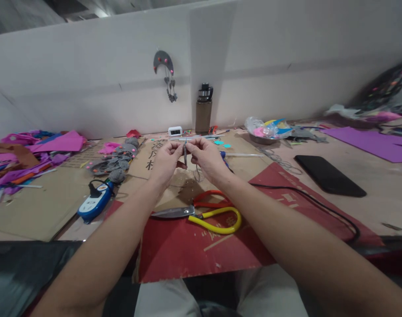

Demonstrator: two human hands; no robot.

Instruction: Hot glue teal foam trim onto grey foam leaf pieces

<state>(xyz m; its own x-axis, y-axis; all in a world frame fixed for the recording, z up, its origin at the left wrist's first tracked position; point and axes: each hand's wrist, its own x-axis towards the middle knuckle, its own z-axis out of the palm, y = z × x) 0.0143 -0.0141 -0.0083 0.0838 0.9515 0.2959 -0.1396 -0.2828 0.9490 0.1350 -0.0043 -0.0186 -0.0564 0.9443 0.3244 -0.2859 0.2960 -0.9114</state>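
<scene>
My left hand and my right hand are raised together above the middle of the table, fingertips nearly touching. Both pinch a thin grey strip that hangs upright between them; what it is made of I cannot tell. Thin grey thread or wire dangles below my right hand. Under my wrists, on red card, lie scissors with one yellow and one red handle loop.
A blue-and-white power strip lies at left beside grey felt pieces. Pink and purple scraps pile far left. A black phone, a black cable, purple sheet, a bottle, a small clock and a bowl of scraps are further back.
</scene>
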